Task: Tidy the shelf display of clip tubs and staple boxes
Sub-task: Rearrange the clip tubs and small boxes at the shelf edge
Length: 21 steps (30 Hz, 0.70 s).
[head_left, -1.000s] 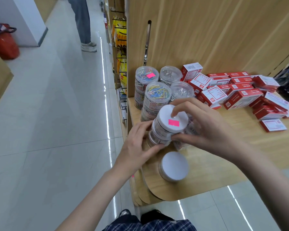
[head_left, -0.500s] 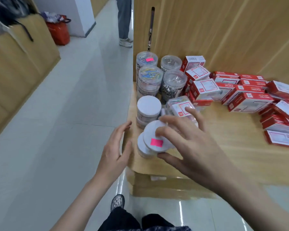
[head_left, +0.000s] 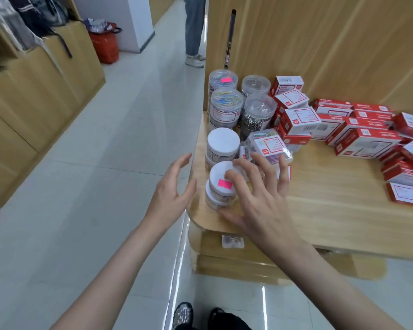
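A white-lidded clip tub with a pink sticker (head_left: pixel 218 178) sits tilted on top of another tub (head_left: pixel 212 201) at the front left corner of the wooden shelf (head_left: pixel 332 210). My right hand (head_left: pixel 260 206) hovers over this stack with fingers spread, the index fingertip touching the lid and the thumb low beside the stack. Beyond the shelf's left edge, my left hand (head_left: pixel 172 189) is open and apart from the tubs. A second white-lidded stack (head_left: pixel 223 141) stands behind, then tall clear tubs (head_left: pixel 227 103). Red staple boxes (head_left: pixel 365 141) lie scattered to the right.
A clear flat box of coloured clips (head_left: pixel 267 144) leans beside the tubs. A small packet (head_left: pixel 233 241) lies on the lower shelf. A person (head_left: pixel 194 27) stands in the aisle ahead, and a red basket (head_left: pixel 104 46) sits by wooden counters (head_left: pixel 34 91) at left.
The stickered tub went from being held in both hands to sitting on the front tub. My left hand drew away to the left and my right hand's fingers have spread.
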{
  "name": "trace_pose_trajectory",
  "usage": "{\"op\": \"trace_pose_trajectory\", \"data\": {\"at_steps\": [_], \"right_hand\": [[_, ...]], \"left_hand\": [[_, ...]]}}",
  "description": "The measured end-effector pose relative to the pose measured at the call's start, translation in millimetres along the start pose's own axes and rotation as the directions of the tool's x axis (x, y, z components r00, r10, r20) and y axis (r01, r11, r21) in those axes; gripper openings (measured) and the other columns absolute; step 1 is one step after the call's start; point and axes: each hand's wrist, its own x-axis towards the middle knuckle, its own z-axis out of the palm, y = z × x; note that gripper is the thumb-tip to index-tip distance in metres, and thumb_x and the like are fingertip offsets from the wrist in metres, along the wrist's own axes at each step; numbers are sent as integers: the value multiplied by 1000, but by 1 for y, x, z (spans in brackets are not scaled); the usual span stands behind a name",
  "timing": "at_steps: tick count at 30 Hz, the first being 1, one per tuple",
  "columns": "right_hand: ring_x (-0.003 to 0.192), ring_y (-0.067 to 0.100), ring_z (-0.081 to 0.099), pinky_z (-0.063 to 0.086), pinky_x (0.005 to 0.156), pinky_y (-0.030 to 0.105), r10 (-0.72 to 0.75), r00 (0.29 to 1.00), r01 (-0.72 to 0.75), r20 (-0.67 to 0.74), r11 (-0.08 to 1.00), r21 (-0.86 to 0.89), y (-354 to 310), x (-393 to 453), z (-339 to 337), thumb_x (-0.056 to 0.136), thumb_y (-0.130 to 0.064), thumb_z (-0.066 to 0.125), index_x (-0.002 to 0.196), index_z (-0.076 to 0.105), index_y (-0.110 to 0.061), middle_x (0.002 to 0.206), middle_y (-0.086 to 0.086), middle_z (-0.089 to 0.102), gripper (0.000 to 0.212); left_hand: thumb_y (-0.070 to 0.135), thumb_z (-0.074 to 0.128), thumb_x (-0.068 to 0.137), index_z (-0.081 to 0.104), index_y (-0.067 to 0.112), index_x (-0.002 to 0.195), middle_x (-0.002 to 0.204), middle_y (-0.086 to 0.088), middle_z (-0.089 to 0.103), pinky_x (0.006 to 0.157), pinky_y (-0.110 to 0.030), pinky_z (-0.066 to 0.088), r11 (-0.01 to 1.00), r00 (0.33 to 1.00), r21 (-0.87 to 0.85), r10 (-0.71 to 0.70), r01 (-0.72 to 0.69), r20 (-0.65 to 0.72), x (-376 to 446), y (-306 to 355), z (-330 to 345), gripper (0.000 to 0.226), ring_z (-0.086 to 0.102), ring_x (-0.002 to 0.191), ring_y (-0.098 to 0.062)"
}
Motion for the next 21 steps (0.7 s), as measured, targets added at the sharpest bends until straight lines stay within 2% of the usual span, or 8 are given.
{"op": "trace_pose_trajectory", "data": {"at_steps": [6, 9, 11, 14, 18, 21], "right_hand": [[122, 28, 37, 18, 107, 57, 3, 1000, -3, -6, 999, -54, 4, 1, 4, 70, -27, 65, 107, 54, -12, 121, 5, 59, 41], [125, 27, 36, 16, 107, 56, 2, 1000, -2, -2, 999, -43, 6, 0, 3, 75, -31, 56, 110, 50, -12, 124, 4, 58, 40], [126, 26, 35, 18, 106, 56, 5, 1000, -5, 9, 999, -36, 7, 1, 3, 76, -32, 51, 112, 47, -13, 126, 4, 58, 40], [130, 25, 33, 20, 106, 58, 6, 1000, -5, 27, 999, -40, 7, -1, 4, 76, -28, 55, 114, 43, -14, 131, 2, 54, 42], [130, 25, 32, 21, 105, 59, 15, 1000, -13, 27, 998, -58, 6, -1, 4, 73, -25, 60, 115, 42, -14, 134, 1, 53, 46], [130, 24, 34, 22, 104, 60, 25, 1000, -25, 13, 998, -63, 4, -1, 5, 73, -22, 62, 114, 43, -14, 133, 2, 54, 46]], "left_hand": [[39, 61, 79, 44, 17, 132, 132, 4, 51, 99, -16, 36, 994, 996, -99, 56, -49, 66, 32, 3, 3, 60, 48, 119, -5], [28, 68, 79, 43, 20, 130, 130, 3, 51, 98, -21, 39, 988, 992, -145, 65, -49, 107, 43, 4, 7, 58, 50, 119, -10], [26, 69, 77, 43, 25, 127, 124, 6, 53, 95, -20, 42, 983, 989, -172, 81, -60, 120, 49, 6, 11, 56, 51, 115, -8], [18, 71, 78, 45, 22, 128, 119, 9, 54, 92, -21, 45, 979, 990, -198, 72, -47, 121, 56, 6, 16, 56, 53, 110, -7], [32, 69, 72, 43, 34, 120, 119, 7, 56, 94, -29, 46, 973, 991, -230, 63, -35, 116, 60, 3, 19, 55, 54, 111, -9], [32, 69, 72, 43, 37, 117, 116, 11, 55, 95, -33, 47, 970, 992, -240, 60, -31, 115, 60, 2, 18, 53, 54, 110, -8]]}}
